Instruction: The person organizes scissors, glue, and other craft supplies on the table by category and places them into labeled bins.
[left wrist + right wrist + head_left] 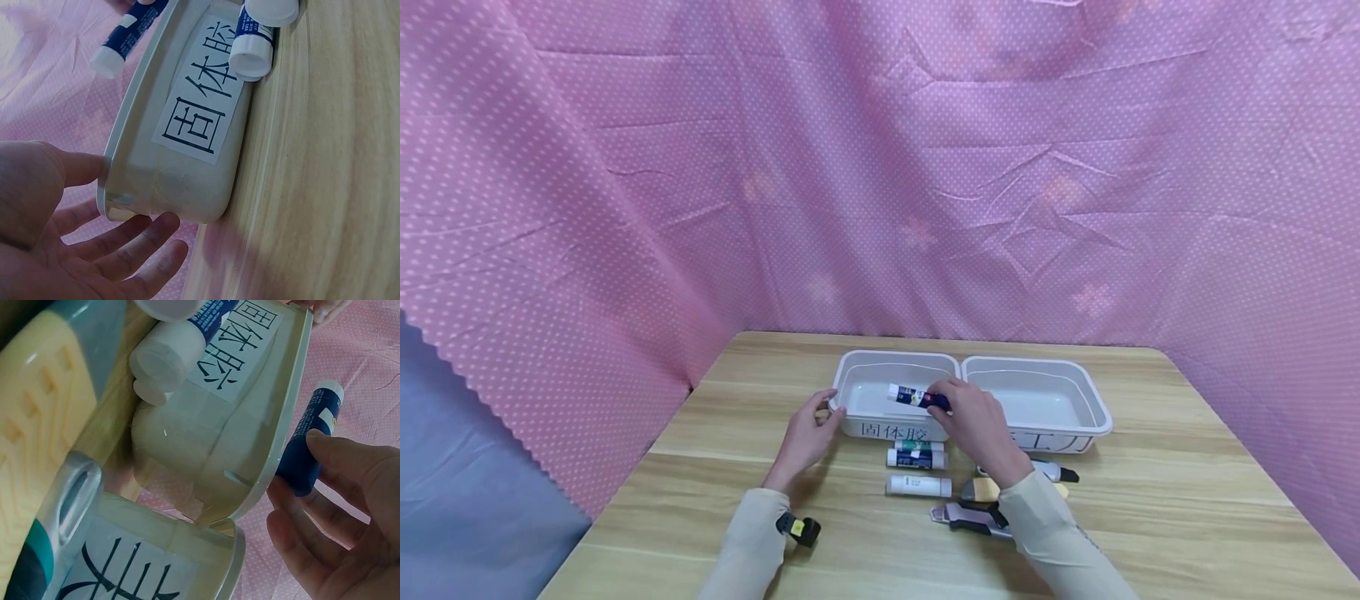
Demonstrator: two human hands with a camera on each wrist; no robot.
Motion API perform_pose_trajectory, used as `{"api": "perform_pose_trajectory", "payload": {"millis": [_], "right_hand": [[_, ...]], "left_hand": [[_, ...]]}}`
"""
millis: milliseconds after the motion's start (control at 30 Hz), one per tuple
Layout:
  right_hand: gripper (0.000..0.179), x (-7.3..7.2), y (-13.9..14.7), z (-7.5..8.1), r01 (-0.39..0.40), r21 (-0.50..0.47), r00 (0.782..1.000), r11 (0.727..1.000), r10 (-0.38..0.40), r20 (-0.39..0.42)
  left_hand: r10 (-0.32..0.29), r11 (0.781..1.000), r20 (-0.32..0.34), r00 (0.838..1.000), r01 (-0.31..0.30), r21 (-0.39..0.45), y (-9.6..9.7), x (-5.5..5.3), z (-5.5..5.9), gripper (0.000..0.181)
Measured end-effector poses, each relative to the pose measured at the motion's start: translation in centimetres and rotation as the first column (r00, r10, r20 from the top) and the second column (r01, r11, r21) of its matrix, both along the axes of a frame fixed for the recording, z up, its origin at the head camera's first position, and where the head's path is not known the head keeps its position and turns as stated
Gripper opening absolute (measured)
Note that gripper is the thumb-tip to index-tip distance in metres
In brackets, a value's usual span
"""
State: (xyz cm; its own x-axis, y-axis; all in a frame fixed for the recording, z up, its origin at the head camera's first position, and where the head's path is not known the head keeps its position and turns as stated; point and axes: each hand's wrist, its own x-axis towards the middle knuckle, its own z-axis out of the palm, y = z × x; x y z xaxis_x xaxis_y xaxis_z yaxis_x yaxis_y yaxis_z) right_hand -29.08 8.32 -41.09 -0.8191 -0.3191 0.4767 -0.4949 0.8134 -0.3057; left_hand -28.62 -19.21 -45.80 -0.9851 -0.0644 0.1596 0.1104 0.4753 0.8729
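Observation:
Over the left white bin [865, 398], my right hand [977, 418] pinches a dark blue glue stick [913, 397] between thumb and fingers. Its white-capped end points left, as the right wrist view also shows. At the bin's front left corner is my left hand [807, 442], thumb and fingers spread about the rim and touching it. In the left wrist view those fingers [134, 250] are fairly straight. In front of this bin lie a green glue stick [919, 447], a blue glue stick [916, 459] and a white glue stick [919, 485].
A second white bin [1037, 408] stands right beside the first, both with black-character labels on their fronts. Below my right forearm lie several utility knives: a grey one [1049, 472], a yellowish one [980, 490] and a purple one [972, 517]. A pink curtain [925, 208] hangs behind the table.

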Motion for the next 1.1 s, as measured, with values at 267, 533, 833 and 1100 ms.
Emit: {"api": "perform_pose_trajectory", "payload": {"millis": [267,533,833,1100], "right_hand": [[0.021,-0.16,0.04,-0.15,0.000,0.009,1.000,1.000,-0.001,0.025],[0.021,-0.28,0.08,-0.47,0.010,0.016,1.000,1.000,-0.010,0.027],[0.021,-0.13,0.03,-0.60,0.019,0.018,0.999,1.000,-0.020,0.043],[0.020,-0.12,0.05,-0.68,0.032,0.024,0.999,0.999,-0.033,0.039]], "left_hand": [[0.004,1.000,0.025,1.000,-0.004,0.001,-0.11,-0.23,0.08,0.051],[0.000,1.000,0.024,1.000,0.000,0.005,-0.02,-0.12,0.10,0.051],[0.004,1.000,0.029,1.000,-0.004,-0.005,-0.04,-0.05,0.06,0.052],[0.008,1.000,0.035,0.999,-0.008,-0.014,-0.09,-0.02,0.12,0.051]]}}
